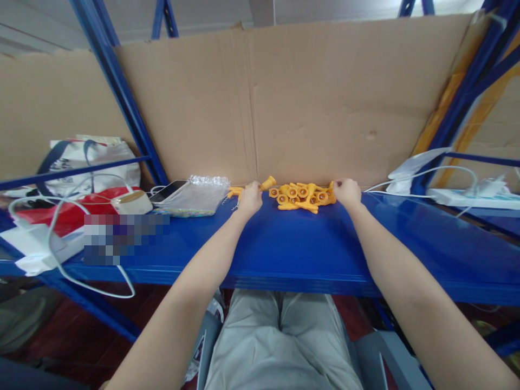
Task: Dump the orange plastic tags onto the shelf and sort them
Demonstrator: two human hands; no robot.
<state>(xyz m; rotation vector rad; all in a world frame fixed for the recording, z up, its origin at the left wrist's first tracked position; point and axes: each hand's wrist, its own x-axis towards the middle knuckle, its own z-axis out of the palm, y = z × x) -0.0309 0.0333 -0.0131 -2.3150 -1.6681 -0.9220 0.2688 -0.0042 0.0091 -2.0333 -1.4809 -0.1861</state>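
Note:
My left hand [251,199] is closed around a small yellow-orange hand-shaped toy; its hollow, flared end [268,183] sticks out to the right of my fingers. Thin metal chains [234,206] and more orange finger-like parts [234,192] show just left of that hand. Beside it lies a pile of similar orange toys [303,192], several with their round open ends facing me. At the pile's right end, my right hand [347,190] has its fingertips pinched on an orange piece, mostly hidden by the fingers.
A clear plastic pouch [199,196] and a phone [173,190] lie left on the blue shelf [284,249]. Farther left are white cables, a power strip [44,246], a red bag and a cloth bag [95,162]. Cardboard [325,103] stands behind; another strip [475,198] is right.

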